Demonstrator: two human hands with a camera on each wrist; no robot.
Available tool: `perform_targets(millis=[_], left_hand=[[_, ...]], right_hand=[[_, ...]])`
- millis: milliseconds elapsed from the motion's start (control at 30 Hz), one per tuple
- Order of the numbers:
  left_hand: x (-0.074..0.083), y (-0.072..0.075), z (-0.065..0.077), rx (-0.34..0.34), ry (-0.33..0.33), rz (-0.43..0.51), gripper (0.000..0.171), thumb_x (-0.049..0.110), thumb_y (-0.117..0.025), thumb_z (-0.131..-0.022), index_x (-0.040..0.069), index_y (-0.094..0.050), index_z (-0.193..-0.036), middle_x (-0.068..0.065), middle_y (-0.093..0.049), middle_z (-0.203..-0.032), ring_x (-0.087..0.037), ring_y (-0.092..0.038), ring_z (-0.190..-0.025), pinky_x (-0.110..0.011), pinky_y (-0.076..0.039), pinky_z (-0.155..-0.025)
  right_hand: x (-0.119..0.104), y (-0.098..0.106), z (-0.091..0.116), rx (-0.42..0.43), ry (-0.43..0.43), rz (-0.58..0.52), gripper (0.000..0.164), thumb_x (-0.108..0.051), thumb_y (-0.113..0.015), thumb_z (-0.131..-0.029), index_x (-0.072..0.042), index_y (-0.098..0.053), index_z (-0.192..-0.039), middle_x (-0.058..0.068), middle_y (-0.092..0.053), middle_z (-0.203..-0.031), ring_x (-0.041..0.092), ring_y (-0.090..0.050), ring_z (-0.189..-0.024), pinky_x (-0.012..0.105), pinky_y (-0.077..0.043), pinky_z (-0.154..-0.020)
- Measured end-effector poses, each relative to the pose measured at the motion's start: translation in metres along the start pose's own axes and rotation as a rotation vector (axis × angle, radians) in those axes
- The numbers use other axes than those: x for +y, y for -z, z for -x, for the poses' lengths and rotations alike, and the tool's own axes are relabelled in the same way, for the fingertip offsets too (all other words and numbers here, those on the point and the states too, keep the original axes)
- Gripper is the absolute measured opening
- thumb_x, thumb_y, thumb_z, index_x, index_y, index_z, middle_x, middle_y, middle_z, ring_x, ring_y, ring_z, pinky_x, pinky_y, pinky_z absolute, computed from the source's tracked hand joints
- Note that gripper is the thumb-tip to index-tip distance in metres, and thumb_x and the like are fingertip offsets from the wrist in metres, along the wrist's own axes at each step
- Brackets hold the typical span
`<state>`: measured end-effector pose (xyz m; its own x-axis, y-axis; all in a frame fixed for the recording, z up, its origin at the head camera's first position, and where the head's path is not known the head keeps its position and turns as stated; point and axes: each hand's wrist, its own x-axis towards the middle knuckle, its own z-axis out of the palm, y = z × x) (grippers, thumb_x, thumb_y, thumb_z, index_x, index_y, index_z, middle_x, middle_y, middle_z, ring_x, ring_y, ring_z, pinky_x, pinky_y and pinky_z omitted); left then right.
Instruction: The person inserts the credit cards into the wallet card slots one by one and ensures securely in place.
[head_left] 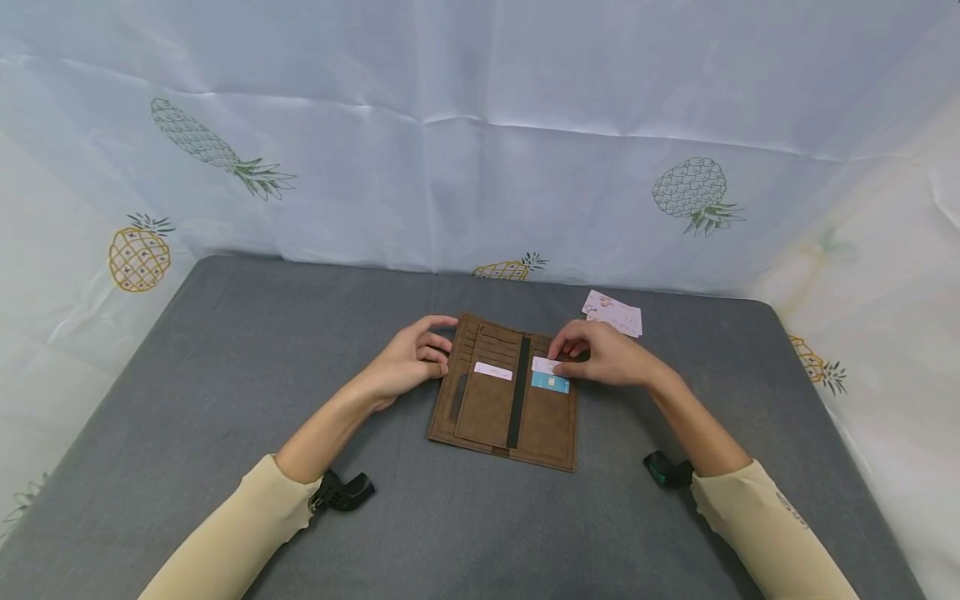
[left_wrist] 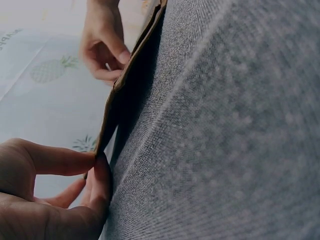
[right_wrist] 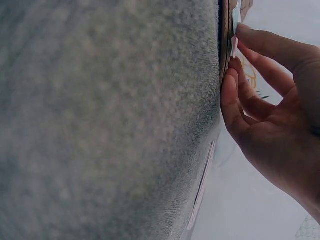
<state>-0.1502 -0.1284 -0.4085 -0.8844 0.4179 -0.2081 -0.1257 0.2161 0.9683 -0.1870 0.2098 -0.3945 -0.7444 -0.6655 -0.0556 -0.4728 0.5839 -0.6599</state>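
Observation:
A brown wallet (head_left: 486, 408) lies unfolded on the grey cloth, a dark band down its middle. With thumb and fingers, my left hand (head_left: 408, 360) pinches its left edge; the left wrist view shows the thumb above and fingers beneath the wallet's edge (left_wrist: 104, 127). My right hand (head_left: 611, 354) pinches a pale card (head_left: 542, 364) between thumb and fingers at the right panel's slots. Just below that card, a blue card (head_left: 550, 382) shows above its slot. Another pale pink card (head_left: 492, 371) sticks out of a slot on the left panel.
Pink cards (head_left: 617, 313) lie on the grey table (head_left: 300, 333) beyond my right hand, near the back edge. A pale curtain with pineapple prints (head_left: 480, 167) hangs behind the table. Black wrist cameras (head_left: 343, 492) are strapped to both forearms.

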Motion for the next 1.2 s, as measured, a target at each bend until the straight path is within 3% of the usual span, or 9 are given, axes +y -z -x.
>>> perform_targets(millis=[267,533,800,967,1200], left_hand=[[0.000,0.001,0.000,-0.007,-0.002,-0.003,0.070,-0.010,-0.055,-0.087,0.022,-0.036,-0.146,-0.017,-0.052,-0.124,-0.026,-0.058,-0.097,-0.033,-0.053,-0.083],[-0.001,0.001,0.000,-0.003,-0.003,-0.006,0.071,-0.011,-0.055,-0.086,0.021,-0.037,-0.146,-0.017,-0.052,-0.123,-0.025,-0.058,-0.097,-0.032,-0.053,-0.083],[-0.002,0.000,-0.001,-0.006,-0.005,-0.013,0.070,-0.010,-0.056,-0.087,0.021,-0.036,-0.146,-0.017,-0.052,-0.124,-0.026,-0.058,-0.099,-0.033,-0.053,-0.084],[-0.001,0.000,0.000,-0.009,-0.005,-0.011,0.070,-0.010,-0.056,-0.087,0.022,-0.036,-0.147,-0.017,-0.052,-0.124,-0.026,-0.058,-0.099,-0.034,-0.053,-0.084],[0.000,0.000,0.000,-0.005,-0.003,-0.010,0.069,-0.010,-0.055,-0.087,0.022,-0.036,-0.146,-0.017,-0.052,-0.124,-0.026,-0.058,-0.099,-0.034,-0.053,-0.084]], right_hand=[[0.005,-0.001,0.001,0.005,0.023,-0.011,0.012,-0.020,-0.075,-0.084,-0.021,-0.076,-0.096,-0.005,-0.067,-0.102,0.009,-0.062,-0.092,0.028,-0.054,-0.082],[0.007,0.004,0.002,-0.015,0.018,-0.038,0.019,-0.021,-0.077,-0.083,-0.020,-0.077,-0.101,-0.004,-0.068,-0.104,0.009,-0.063,-0.093,0.029,-0.056,-0.084],[0.020,0.017,0.008,-0.028,-0.034,-0.240,0.028,-0.018,-0.072,-0.087,-0.009,-0.070,-0.113,0.009,-0.070,-0.111,0.018,-0.069,-0.095,0.028,-0.057,-0.085],[0.030,0.033,0.017,0.039,-0.096,-0.250,0.032,-0.022,-0.071,-0.087,-0.007,-0.069,-0.116,0.013,-0.070,-0.113,0.018,-0.070,-0.095,0.027,-0.058,-0.082],[0.048,0.056,0.028,0.229,-0.253,-0.175,0.033,-0.020,-0.072,-0.087,-0.005,-0.068,-0.117,0.017,-0.070,-0.110,0.019,-0.070,-0.092,0.025,-0.058,-0.075]])
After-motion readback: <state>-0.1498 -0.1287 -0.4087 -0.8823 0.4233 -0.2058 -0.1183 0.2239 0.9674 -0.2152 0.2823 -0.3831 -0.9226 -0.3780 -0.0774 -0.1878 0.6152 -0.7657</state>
